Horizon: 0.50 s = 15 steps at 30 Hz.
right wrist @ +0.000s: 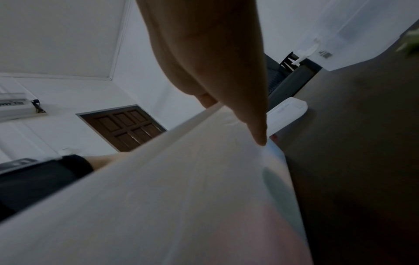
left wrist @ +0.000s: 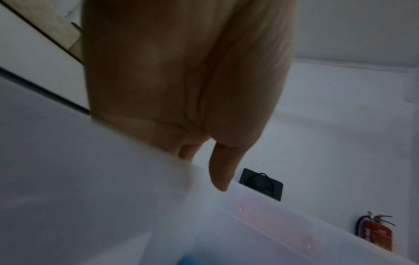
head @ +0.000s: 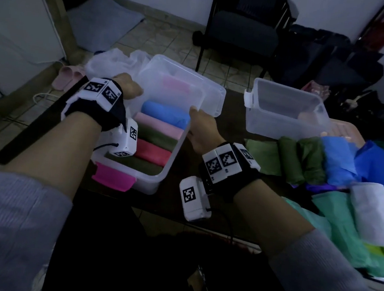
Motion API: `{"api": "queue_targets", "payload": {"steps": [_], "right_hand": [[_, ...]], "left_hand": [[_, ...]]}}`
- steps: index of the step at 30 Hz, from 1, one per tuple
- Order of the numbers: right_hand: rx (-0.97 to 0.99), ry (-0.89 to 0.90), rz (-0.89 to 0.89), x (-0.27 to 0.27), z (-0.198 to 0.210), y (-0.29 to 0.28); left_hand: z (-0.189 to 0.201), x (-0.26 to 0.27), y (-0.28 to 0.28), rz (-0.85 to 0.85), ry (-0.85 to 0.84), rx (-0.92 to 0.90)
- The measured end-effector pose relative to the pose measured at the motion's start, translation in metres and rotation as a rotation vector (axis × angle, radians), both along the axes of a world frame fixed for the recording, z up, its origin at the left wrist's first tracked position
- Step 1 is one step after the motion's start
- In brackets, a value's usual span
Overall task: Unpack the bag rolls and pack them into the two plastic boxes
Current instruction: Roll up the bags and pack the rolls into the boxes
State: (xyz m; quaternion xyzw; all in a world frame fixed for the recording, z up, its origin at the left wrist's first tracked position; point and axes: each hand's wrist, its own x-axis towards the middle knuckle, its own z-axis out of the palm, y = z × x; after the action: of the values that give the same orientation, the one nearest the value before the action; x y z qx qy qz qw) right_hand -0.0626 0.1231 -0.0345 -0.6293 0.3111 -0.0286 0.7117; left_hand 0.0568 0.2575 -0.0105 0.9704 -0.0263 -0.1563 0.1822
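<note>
A clear plastic box with a pink latch stands on the dark table. In it lie a blue roll, a pink roll, a green roll and a red roll side by side. A translucent lid hangs tilted over the box's far half. My left hand grips the lid's left edge and my right hand its right edge. Close up, the left thumb lies on the lid, and the right thumb lies on the lid's rim.
A second clear box stands open at the right. In front of it lie loose green rolls, a blue roll and a white roll. A crumpled clear bag sits behind the left hand. A dark chair stands beyond the table.
</note>
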Motion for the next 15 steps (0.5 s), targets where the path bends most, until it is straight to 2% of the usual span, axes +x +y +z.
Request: {"api": "queue_targets", "payload": {"steps": [4, 7, 11, 15], "right_hand": [[0.063, 0.014, 0.058, -0.014, 0.002, -0.018], [0.013, 0.047, 0.05, -0.024, 0.0, -0.038], [-0.302, 0.166, 0.067, -0.045, -0.012, -0.08], [-0.683, 0.268, 0.1, -0.074, -0.018, -0.134]], "left_hand": [[0.036, -0.012, -0.012, -0.051, -0.059, -0.081], [0.075, -0.032, -0.033, -0.059, -0.045, -0.275], [0.119, -0.078, -0.073, -0.165, 0.013, -0.501], [0.123, -0.128, -0.125, -0.357, -0.013, -0.53]]}}
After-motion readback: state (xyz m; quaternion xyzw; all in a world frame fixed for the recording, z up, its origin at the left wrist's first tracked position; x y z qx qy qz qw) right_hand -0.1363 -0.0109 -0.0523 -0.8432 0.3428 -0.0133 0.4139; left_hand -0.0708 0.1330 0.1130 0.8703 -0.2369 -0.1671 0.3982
